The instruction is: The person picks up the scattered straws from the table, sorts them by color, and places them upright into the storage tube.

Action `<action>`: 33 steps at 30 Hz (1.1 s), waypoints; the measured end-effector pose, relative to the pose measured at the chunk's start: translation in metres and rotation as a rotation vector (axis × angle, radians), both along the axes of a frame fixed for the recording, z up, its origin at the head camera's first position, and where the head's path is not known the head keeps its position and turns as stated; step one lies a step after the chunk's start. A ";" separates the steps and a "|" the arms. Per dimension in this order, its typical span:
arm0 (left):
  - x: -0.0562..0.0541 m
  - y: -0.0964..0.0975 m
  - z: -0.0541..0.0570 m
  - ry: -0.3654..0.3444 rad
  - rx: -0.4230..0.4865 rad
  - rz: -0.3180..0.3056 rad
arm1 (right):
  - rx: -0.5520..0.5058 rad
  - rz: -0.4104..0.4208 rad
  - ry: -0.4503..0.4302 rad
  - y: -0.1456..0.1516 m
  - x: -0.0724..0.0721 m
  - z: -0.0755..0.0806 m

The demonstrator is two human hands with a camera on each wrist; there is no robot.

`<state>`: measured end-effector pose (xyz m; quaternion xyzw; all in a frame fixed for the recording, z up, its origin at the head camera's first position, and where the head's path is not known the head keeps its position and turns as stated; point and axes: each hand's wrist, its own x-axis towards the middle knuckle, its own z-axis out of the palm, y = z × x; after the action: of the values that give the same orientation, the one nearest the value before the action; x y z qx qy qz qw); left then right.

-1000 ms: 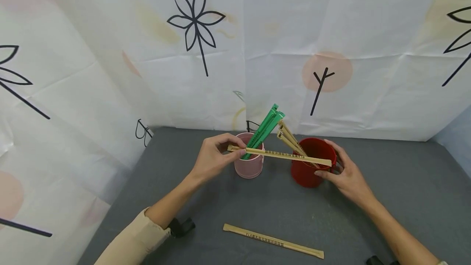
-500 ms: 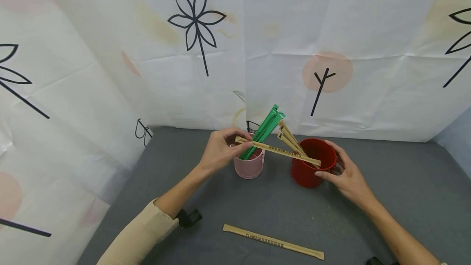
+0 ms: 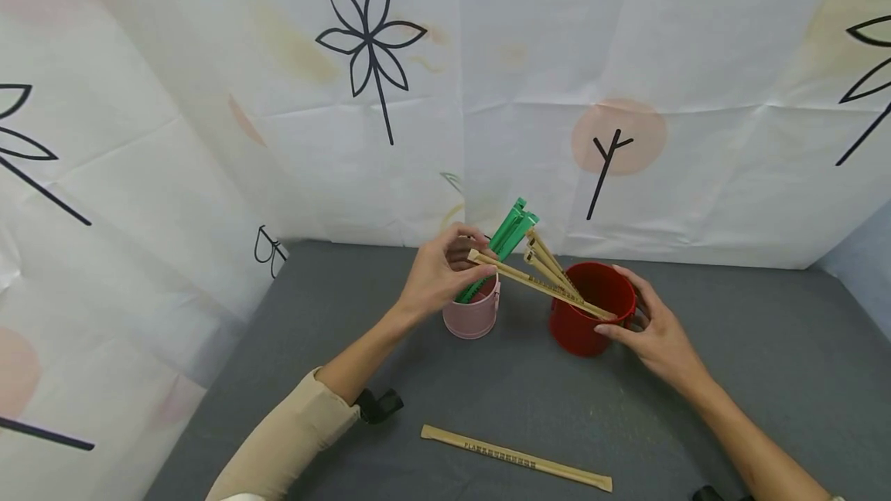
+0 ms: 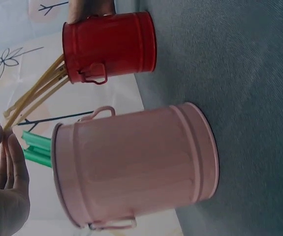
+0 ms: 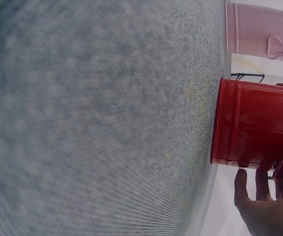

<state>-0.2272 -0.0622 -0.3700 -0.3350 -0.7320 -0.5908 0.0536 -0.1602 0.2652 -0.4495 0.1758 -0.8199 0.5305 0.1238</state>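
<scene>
My left hand (image 3: pixel 445 273) pinches one end of a tan paper-wrapped straw (image 3: pixel 515 275) between thumb and fingers. The straw slopes down to the right, its far end at the mouth of a small red bucket (image 3: pixel 578 336). Several other tan wrapped straws (image 3: pixel 548 257) lean out of that bucket to the left. Around its right side, by the small handle, my right hand (image 3: pixel 654 335) grips the red bucket, thumb in front. In the left wrist view, the left hand (image 4: pixel 6 201) holds the straw beyond the pink bucket's rim.
A pink bucket (image 3: pixel 469 322) with several green wrapped straws (image 3: pixel 511 232) stands left of the red one, below my left hand. Another tan wrapped straw (image 3: pixel 515 458) lies on the dark grey table (image 3: pixel 390 454) near the front. A patterned white cloth (image 3: pixel 515 138) hangs behind.
My left hand has moved right and slightly up, tilting the straw so its far end drops to the red bucket's mouth. My right hand stays on the bucket.
</scene>
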 end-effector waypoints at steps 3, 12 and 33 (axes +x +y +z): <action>-0.001 0.007 -0.002 -0.010 0.002 -0.003 | 0.002 -0.005 0.000 0.000 0.000 0.000; -0.007 0.035 -0.007 -0.008 -0.024 -0.008 | -0.002 -0.009 -0.006 0.001 0.000 -0.001; -0.008 0.045 -0.005 -0.047 -0.069 0.021 | 0.011 -0.012 -0.016 0.000 0.000 0.001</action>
<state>-0.2355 -0.0169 -0.3753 -0.3149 -0.7566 -0.5722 0.0313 -0.1601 0.2649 -0.4482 0.1674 -0.8247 0.5269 0.1194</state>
